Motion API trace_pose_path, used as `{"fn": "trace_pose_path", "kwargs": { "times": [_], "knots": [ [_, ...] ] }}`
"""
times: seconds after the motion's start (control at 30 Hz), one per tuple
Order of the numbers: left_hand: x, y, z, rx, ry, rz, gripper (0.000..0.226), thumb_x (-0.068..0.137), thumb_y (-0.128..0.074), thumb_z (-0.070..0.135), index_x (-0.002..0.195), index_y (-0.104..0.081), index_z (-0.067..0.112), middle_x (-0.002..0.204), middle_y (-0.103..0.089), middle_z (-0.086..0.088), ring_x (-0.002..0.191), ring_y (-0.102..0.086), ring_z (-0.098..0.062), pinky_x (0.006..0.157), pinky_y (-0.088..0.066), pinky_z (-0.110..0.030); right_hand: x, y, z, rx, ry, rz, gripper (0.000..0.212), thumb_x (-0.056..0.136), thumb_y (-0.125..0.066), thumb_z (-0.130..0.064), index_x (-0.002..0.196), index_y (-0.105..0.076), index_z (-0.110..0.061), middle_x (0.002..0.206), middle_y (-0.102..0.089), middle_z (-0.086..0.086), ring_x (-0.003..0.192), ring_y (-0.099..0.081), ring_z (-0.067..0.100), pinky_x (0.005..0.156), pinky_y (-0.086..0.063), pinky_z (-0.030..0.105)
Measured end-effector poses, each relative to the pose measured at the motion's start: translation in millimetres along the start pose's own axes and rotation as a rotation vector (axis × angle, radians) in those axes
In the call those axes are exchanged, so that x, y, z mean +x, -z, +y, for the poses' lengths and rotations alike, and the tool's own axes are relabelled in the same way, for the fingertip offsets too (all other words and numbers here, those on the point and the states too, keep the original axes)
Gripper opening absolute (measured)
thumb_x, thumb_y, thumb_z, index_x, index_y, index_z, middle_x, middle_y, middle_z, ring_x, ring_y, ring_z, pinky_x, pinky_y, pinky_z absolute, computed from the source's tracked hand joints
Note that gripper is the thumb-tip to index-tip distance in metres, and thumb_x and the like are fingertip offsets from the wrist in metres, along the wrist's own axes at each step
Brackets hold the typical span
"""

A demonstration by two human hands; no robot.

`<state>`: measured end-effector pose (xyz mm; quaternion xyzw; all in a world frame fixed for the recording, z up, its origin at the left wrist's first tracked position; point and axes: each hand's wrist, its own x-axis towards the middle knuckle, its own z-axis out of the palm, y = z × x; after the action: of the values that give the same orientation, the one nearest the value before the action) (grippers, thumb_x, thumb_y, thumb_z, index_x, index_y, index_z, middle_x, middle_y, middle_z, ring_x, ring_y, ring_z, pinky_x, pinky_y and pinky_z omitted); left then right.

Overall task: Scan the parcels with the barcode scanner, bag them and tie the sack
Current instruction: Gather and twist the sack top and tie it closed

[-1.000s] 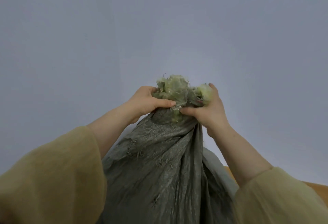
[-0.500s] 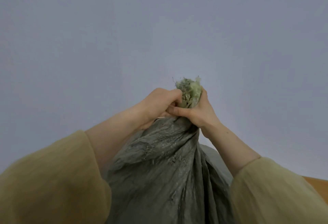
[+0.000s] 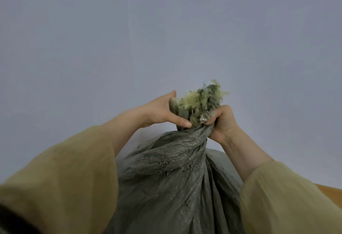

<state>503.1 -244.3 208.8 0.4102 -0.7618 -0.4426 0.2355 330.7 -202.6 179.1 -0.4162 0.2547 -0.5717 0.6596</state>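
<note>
Straight ahead of me, in the middle of the view, the grey woven sack (image 3: 175, 187) rises between my forearms, its cloth pulled up in long folds to a twisted neck (image 3: 192, 139). Above the twist the frayed mouth (image 3: 201, 100) bunches out in loose, pale yellow-green threads.

My left hand (image 3: 162, 111) grips the gathered cloth from the left. The thumb lies across the near side just above the twist, and the fingers wrap round the far side, with one fingertip showing at the top. My right hand (image 3: 222, 120) is clenched on the neck from the right, fingers curled tight round the cloth just beside the ragged edge. The two hands are close together, with only the bunched cloth between them.

Wide mustard-coloured sleeves, the left sleeve (image 3: 64, 183) and the right sleeve (image 3: 277, 196), cover my arms up to mid-forearm. Behind everything is a plain grey-blue wall (image 3: 166, 30). An orange-brown surface (image 3: 331, 193) shows at the lower right edge.
</note>
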Motion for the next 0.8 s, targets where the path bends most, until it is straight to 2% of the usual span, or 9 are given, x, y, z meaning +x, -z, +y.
{"fn": "trace_pose_path", "kwargs": {
  "times": [0.07,0.13,0.2,0.27,0.37,0.5,0.6,0.7,0.8],
  "knots": [
    [4.3,-3.4,2.5,-0.041,-0.065,-0.065,0.068,0.057,-0.089,0.012,0.118,-0.06,0.015,0.115,-0.067,0.001,0.111,-0.061,-0.013,0.095,-0.05,-0.03,3.8,2.0,-3.6,0.022,-0.013,-0.024,0.089,0.024,-0.063,-0.001,0.112,-0.053,0.011,0.115,-0.058,0.027,0.108,-0.057,0.044,0.092,-0.048,0.052],
    [6.3,-9.3,7.5,-0.038,-0.093,0.008,0.041,0.062,-0.085,0.004,0.097,-0.068,0.014,0.096,-0.073,-0.002,0.094,-0.068,-0.017,0.083,-0.056,-0.03,5.1,3.8,-6.8,0.057,-0.038,0.05,0.083,0.027,-0.057,0.002,0.11,-0.056,0.013,0.117,-0.059,0.028,0.109,-0.057,0.044,0.094,-0.047,0.052],
    [9.6,-11.3,7.9,-0.031,-0.084,0.124,0.035,0.059,-0.088,0.014,0.089,-0.07,0.011,0.089,-0.074,-0.005,0.085,-0.07,-0.02,0.079,-0.059,-0.038,6.9,4.7,-11.9,-0.045,-0.047,0.2,0.065,0.039,-0.051,0.006,0.104,-0.061,0.007,0.109,-0.063,0.022,0.104,-0.059,0.039,0.095,-0.047,0.046],
    [13.9,-7.2,4.3,0.023,-0.046,0.247,0.04,0.056,-0.09,0.029,0.087,-0.072,0.012,0.087,-0.074,-0.005,0.082,-0.071,-0.021,0.076,-0.059,-0.042,1.7,2.8,-17.3,-0.415,-0.015,0.45,0.039,0.064,-0.063,0.006,0.101,-0.06,-0.008,0.095,-0.061,0.009,0.089,-0.057,0.025,0.078,-0.048,0.035],
    [16.8,-3.1,0.7,0.232,0.029,0.371,0.055,0.051,-0.087,0.049,0.085,-0.072,0.009,0.083,-0.073,-0.01,0.079,-0.069,-0.026,0.075,-0.058,-0.044,-10.7,0.6,-9.6,-0.671,0.164,0.64,0.072,0.074,-0.074,-0.003,0.135,-0.04,-0.018,0.105,-0.056,0.005,0.091,-0.06,0.02,0.079,-0.052,0.037],
    [16.5,-13.0,7.7,0.26,0.098,0.379,0.052,0.058,-0.084,0.045,0.082,-0.069,0.001,0.068,-0.067,-0.012,0.069,-0.069,-0.03,0.07,-0.059,-0.041,-16.3,-19.8,7.4,-0.961,0.107,0.279,0.121,0.058,-0.085,-0.01,0.151,-0.009,-0.025,0.125,-0.057,0.0,0.113,-0.059,0.021,0.096,-0.05,0.042],
    [9.8,-15.4,14.0,0.002,0.161,0.311,0.044,0.072,-0.077,0.039,0.087,-0.067,-0.002,0.073,-0.068,-0.01,0.068,-0.071,-0.025,0.068,-0.061,-0.036,0.7,-17.6,12.3,-1.138,-0.009,0.271,0.151,0.052,-0.093,-0.028,0.147,0.023,-0.019,0.15,-0.033,0.002,0.136,-0.037,0.023,0.107,-0.039,0.038],
    [2.5,-15.8,16.2,-0.156,0.161,0.26,0.032,0.083,-0.061,0.033,0.09,-0.065,0.003,0.073,-0.067,-0.008,0.058,-0.067,-0.018,0.064,-0.059,-0.027,14.8,-14.0,23.3,-1.163,0.042,0.361,0.158,0.031,-0.094,-0.044,0.151,0.007,-0.022,0.142,-0.042,0.006,0.13,-0.044,0.024,0.104,-0.043,0.042],
    [-2.5,-17.3,6.9,-0.222,0.159,0.269,0.027,0.087,-0.05,0.025,0.091,-0.066,0.004,0.083,-0.068,-0.008,0.069,-0.067,-0.017,0.067,-0.057,-0.022,23.2,-2.5,31.9,-1.04,0.191,0.412,0.124,0.028,-0.093,-0.032,0.135,-0.032,-0.022,0.115,-0.062,-0.003,0.108,-0.06,0.018,0.092,-0.051,0.042]
  ]
}}
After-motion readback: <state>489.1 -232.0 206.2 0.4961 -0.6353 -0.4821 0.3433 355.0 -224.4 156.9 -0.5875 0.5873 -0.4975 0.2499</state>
